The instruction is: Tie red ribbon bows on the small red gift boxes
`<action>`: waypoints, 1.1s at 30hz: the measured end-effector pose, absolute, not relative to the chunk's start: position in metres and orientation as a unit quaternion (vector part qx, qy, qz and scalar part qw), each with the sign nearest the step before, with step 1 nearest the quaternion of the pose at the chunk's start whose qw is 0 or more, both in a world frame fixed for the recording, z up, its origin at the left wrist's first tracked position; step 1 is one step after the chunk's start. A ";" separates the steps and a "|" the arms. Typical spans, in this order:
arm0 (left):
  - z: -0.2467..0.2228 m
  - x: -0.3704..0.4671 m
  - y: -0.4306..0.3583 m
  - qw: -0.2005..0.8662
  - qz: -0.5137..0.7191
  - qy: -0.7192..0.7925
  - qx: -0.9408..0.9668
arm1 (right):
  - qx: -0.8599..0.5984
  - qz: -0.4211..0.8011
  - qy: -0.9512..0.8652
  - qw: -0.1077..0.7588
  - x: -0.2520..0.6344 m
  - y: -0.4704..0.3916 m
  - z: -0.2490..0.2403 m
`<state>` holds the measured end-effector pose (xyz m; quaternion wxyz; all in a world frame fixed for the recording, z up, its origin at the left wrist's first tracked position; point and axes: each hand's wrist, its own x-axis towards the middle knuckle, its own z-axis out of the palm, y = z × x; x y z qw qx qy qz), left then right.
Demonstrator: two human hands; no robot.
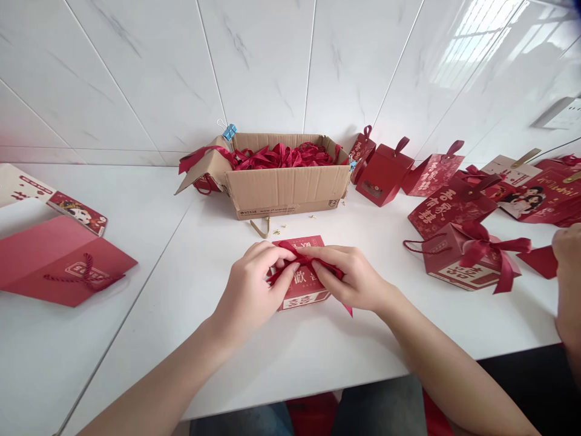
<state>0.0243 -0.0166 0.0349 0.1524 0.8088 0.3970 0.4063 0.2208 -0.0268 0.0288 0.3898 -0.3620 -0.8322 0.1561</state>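
Note:
A small red gift box [303,289] with white characters lies on the white table in front of me. A dark red ribbon [287,246] crosses its top, and its loops and ends are between my fingers. My left hand [258,274] pinches the ribbon at the box's left side. From the right, my right hand [351,275] pinches it near the middle of the lid. One ribbon tail hangs past the box's right edge, below my right hand. My fingers partly hide the crossing of the ribbon.
Behind the box stands an open cardboard carton [288,191] full of red ribbons [290,155]. To the right is a finished-looking box with a bow [472,257], among several red boxes [385,172]. Red packaging [68,260] lies left. Another person's hand [569,260] shows at the right edge.

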 end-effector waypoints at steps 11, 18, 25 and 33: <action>0.035 0.026 -0.014 0.153 0.420 0.339 0.828 | -0.339 0.081 -0.836 0.424 0.228 -0.021 0.030; 0.031 0.026 -0.013 0.137 0.421 0.329 0.834 | -0.333 0.094 -0.852 0.394 0.239 -0.015 0.029; 0.029 0.027 -0.015 0.096 0.418 0.338 0.838 | -0.377 0.085 -0.840 0.381 0.236 -0.016 0.024; 0.034 0.027 -0.020 0.183 0.407 0.387 0.807 | -0.422 0.096 -0.840 0.329 0.236 -0.018 0.028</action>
